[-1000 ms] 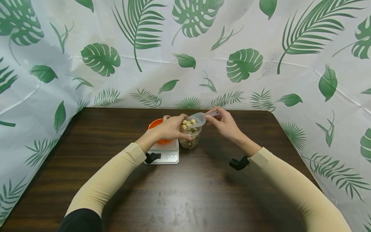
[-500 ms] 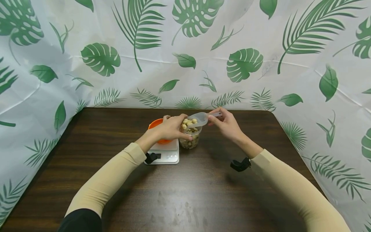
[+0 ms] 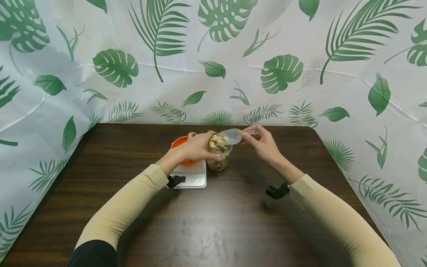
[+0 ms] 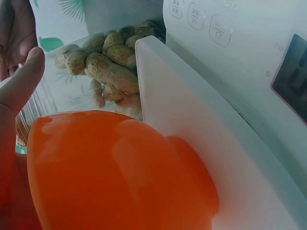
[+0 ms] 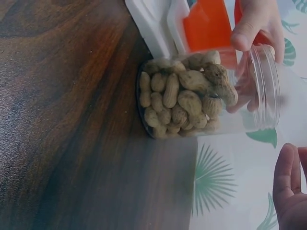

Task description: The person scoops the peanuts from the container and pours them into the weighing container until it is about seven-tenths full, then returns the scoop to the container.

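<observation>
My left hand (image 3: 197,146) grips the upper part of a clear jar (image 5: 268,91), thumb on the near side and fingers behind. Unshelled peanuts (image 5: 180,96) fill the jar's lower part. With its fingertips my right hand (image 3: 261,144) pinches the handle of a translucent scoop (image 3: 233,136), which slants over the jar's mouth. Several peanuts (image 3: 216,141) lie at the scoop's front end, right at the jar's rim. Only a few fingers of the right hand show at the edge of the right wrist view, and the scoop is barely visible there.
Left of the jar, an orange bowl (image 4: 120,167) stands on a white kitchen scale (image 3: 195,181), partly hidden by the left hand and wrist. The dark wooden table (image 3: 213,222) ends at a leaf-patterned sheet (image 3: 233,92) at the back.
My right hand has drawn the scoop slightly to the right. Peanuts at its front end have shifted over the jar's mouth. The left hand and jar stay put.
</observation>
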The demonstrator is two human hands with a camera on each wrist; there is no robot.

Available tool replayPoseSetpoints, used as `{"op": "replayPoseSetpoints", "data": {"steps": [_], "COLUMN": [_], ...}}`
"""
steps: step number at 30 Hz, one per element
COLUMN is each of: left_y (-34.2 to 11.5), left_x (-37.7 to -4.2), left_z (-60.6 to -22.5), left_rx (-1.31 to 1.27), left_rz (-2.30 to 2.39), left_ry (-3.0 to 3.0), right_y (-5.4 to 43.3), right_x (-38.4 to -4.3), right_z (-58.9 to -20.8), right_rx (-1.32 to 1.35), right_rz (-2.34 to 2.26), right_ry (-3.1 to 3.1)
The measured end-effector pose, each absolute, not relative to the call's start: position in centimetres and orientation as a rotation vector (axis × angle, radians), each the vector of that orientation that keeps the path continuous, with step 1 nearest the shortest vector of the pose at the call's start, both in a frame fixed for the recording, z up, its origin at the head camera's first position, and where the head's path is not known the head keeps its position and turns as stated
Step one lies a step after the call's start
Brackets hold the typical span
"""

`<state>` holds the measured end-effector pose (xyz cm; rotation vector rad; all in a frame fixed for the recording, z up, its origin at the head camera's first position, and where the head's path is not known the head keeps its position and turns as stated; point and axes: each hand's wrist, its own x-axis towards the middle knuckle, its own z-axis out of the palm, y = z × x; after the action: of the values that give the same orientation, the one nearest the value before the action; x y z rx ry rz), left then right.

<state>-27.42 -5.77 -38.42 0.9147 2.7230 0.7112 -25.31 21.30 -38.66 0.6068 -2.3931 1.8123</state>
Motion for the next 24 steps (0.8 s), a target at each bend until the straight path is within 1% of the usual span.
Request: {"op": "replayPoseSetpoints", "data": {"steps": [24], "left_y": [-5.8], "left_x": [-27.4], "left_z": [-38.2], "left_rx": [0.914], "left_rz": [0.694], "left_ry": [2.713], "right_y": [21.8], "right_x": [-25.2], "right_z": [-40.1], "right_rx": [0.540], "right_rz": [2.035], "right_ry": [-2.222]}}
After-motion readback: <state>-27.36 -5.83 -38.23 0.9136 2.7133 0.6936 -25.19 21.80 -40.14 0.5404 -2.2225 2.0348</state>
